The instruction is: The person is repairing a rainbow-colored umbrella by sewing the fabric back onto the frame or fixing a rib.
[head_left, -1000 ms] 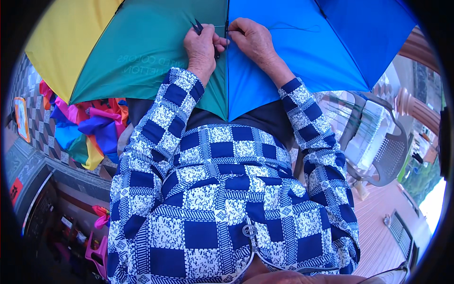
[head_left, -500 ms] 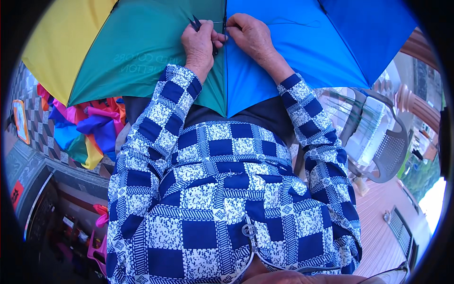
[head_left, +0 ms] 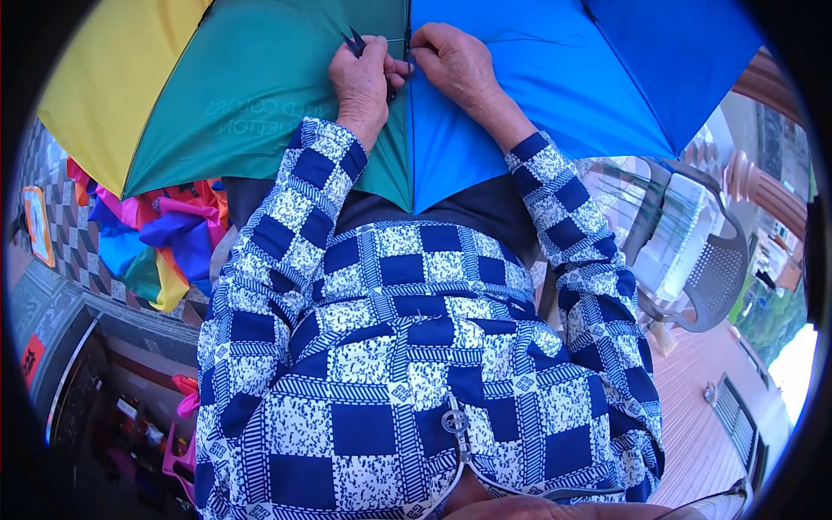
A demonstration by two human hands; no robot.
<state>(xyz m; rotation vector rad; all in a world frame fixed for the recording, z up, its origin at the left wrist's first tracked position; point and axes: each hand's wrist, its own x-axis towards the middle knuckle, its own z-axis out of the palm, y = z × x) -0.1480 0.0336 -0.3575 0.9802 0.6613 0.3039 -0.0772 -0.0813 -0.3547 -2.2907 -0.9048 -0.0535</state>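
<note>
An open umbrella (head_left: 286, 95) with yellow, green and blue panels lies over my lap, its inner side up, a dark rib (head_left: 410, 130) running between green and blue. My left hand (head_left: 360, 82) is closed around small black scissors (head_left: 354, 42), whose pointed blades stick out past the fingers. From its fingertips a thin, pale needle-like line (head_left: 396, 40) reaches the rib. My right hand (head_left: 455, 65) is closed in a pinch at the rib, on the blue side; what its fingertips grip is hidden. Dark thread (head_left: 537, 39) trails across the blue panel.
A heap of multicoloured fabric (head_left: 160, 230) lies on the patterned floor at left. To the right stands a grey plastic chair (head_left: 715, 269) with a white bundle (head_left: 680, 234) and dark strands on it. Something pink (head_left: 180, 459) is at lower left.
The umbrella and both hands have shifted very slightly left. The grips look the same, and the scissors stay in my left hand.
</note>
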